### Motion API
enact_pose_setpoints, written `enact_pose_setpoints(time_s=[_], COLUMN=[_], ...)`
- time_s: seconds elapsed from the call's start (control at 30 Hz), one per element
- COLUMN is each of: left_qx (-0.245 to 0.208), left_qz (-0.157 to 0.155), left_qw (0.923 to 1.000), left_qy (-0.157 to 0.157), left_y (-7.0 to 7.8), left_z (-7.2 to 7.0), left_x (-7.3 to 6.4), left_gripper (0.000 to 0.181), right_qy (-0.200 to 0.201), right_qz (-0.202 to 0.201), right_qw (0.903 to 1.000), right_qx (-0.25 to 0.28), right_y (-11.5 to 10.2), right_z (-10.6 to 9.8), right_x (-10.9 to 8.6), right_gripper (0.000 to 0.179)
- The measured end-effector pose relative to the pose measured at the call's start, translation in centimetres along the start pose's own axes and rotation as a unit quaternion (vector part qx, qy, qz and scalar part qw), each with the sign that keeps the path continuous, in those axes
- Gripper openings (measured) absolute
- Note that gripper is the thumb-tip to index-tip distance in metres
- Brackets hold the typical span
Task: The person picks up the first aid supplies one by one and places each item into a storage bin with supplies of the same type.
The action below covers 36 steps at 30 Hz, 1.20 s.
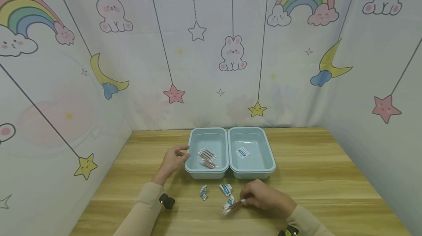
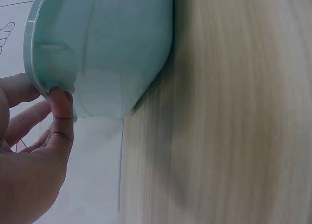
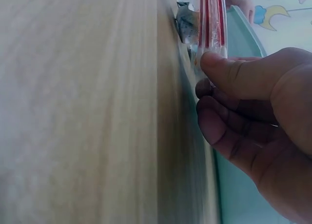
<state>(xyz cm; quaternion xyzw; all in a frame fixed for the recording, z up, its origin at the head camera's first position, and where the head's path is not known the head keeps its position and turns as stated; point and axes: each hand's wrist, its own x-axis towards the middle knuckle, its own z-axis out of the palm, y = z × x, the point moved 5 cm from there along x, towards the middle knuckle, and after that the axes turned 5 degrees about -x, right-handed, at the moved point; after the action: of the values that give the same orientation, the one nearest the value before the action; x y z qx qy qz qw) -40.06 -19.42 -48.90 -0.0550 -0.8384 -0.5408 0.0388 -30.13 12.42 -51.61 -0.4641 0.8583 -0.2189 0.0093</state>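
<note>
Left bin has brown, white-tipped sticks in approx. 2 clumps; right bin, right alongside, has 1 flat white-&-blue packet. L hand pinches left bin's rim; R hand pinches one end of a stick pack (clear wrap, reddish-brown inside) in front of the bins, nr crumpled packets. Blue print's too small to read. Wood-grain table; backdrop w/ bunnies, rainbows, moons, stars.
</note>
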Motion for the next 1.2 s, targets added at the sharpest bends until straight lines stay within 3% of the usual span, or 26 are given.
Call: enact_pose_setpoints(time_s=[0.1, 0.33, 0.67, 0.9, 1.2], left_qx=[-0.001, -0.001, -0.005, -0.005, -0.009], left_qz=[0.001, -0.003, -0.007, -0.005, -0.006], left_qw=[1.0000, 1.0000, 1.0000, 1.0000, 0.9999], left_qy=[-0.002, -0.002, -0.004, -0.003, -0.003], left_y=[-0.1, -0.1, 0.1, 0.0, -0.1], left_z=[0.0, 0.0, 0.0, 0.0, 0.0], left_x=[0.0, 0.0, 0.0, 0.0, 0.0], left_gripper=[0.039, 0.039, 0.039, 0.039, 0.039], right_qy=[-0.006, 0.004, 0.060, 0.097, 0.116], right_qz=[0.022, 0.026, -0.002, 0.008, 0.019], right_qw=[0.9996, 0.9989, 0.9980, 0.9949, 0.9925], right_qx=[0.019, 0.038, 0.018, 0.025, 0.034], right_y=[0.1, -0.1, -0.2, -0.6, -0.8], right_z=[-0.1, -0.3, -1.1, -1.8, -2.3], right_x=[-0.1, -0.1, -0.2, -0.2, 0.0], right_gripper=[0.005, 0.005, 0.005, 0.008, 0.006])
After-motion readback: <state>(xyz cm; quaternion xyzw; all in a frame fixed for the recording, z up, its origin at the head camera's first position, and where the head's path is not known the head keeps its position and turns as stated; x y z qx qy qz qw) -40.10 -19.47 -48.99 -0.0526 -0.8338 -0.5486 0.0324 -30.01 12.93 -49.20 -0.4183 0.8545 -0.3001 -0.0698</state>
